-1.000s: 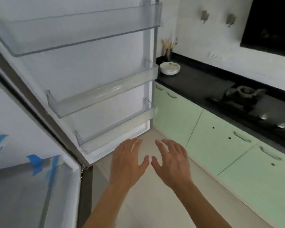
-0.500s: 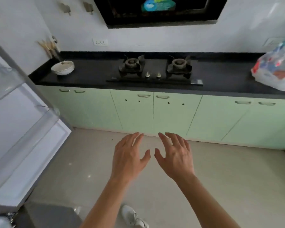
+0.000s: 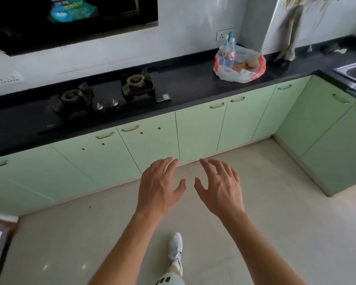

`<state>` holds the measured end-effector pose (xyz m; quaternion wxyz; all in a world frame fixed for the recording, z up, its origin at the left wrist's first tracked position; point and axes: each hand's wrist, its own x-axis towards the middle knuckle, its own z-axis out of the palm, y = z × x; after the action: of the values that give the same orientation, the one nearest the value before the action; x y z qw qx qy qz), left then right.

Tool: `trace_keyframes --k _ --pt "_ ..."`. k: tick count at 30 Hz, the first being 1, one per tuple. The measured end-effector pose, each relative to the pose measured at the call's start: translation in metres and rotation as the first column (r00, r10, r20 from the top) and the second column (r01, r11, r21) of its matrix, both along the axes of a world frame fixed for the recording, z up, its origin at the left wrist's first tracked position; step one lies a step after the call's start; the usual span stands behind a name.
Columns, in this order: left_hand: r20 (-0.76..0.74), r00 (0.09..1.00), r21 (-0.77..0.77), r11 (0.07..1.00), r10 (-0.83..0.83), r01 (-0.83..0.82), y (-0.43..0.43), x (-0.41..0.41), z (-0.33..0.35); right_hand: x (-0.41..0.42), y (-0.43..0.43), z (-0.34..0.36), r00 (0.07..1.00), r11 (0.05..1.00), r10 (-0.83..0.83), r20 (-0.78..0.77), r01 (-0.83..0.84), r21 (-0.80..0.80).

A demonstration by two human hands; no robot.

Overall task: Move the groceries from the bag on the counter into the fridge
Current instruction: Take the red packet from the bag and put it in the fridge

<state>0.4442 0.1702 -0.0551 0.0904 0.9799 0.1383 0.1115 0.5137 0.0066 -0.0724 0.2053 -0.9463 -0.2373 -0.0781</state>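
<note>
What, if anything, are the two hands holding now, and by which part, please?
Nothing is held: the left hand and right hand are open and empty, far from the white plastic grocery bag.

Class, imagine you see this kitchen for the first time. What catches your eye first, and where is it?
First, two empty hands, the left hand and right hand, spread side by side over the floor in the foreground. Next, the white and red plastic bag on the black counter at upper right, with water bottles standing in it. A gas stove sits to the bag's left.
</note>
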Motion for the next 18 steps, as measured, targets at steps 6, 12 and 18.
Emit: trace_keyframes --k 6,12,18 --pt "-0.026 0.994 -0.023 0.994 -0.111 0.110 0.020 0.071 -0.003 0.056 0.013 0.004 0.993 0.992 -0.113 -0.022 0.111 -0.054" --pt "-0.027 0.972 -0.022 0.972 -0.235 0.235 0.059 0.143 0.001 0.110 0.046 0.013 0.977 0.974 -0.213 -0.019 0.210 -0.088" --pt "-0.026 0.937 -0.049 0.937 -0.348 0.347 0.075 0.200 -0.002 0.144 0.064 0.013 0.948 0.945 -0.316 -0.028 0.312 -0.101"
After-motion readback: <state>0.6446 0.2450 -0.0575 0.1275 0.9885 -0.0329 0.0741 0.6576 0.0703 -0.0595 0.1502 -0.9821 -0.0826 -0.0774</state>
